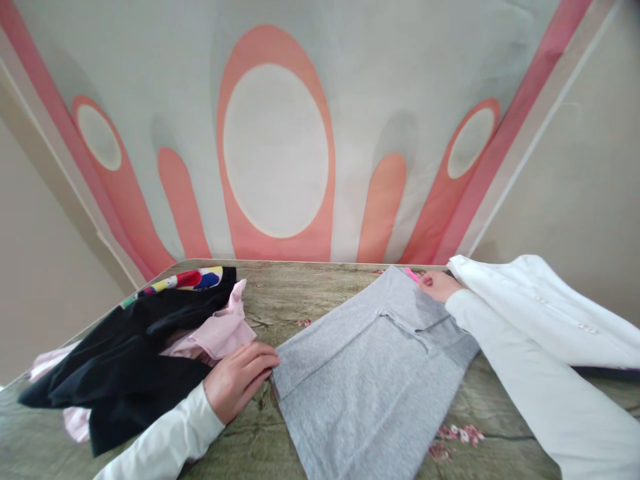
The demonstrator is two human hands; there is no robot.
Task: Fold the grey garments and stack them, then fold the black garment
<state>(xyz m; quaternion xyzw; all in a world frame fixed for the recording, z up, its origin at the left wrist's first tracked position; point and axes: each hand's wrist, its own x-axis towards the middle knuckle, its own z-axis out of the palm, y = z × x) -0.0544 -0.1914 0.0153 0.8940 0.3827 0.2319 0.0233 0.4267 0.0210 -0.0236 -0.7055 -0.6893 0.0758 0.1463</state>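
Across the middle of the wood-patterned table [280, 290] lies the grey garment [365, 393], slanted, mostly flat, its near end cut off by the lower edge of the view. Layers of its own cloth lie doubled over toward the far end, with a small loose pucker among them. At its left edge is the left hand [241, 380], palm down, fingers close together and nearly straight, their tips touching the fabric. Up at the far right corner is the right hand [439, 285], its fingers curled in beside a bright pink strip [411, 274]; the thumbs are too poorly seen to tell whether either hand truly pinches the cloth. The step in hand looks to be managing the doubled end by its two sides, and the next move calls, I judge, for an even hold at both edges and a smoothing of that pucker. Left of the garment sits a loose heap of black cloth [145, 340] with pink cloth [215, 338] showing around it; to the right, beyond the right hand, lies a white garment [525, 293].
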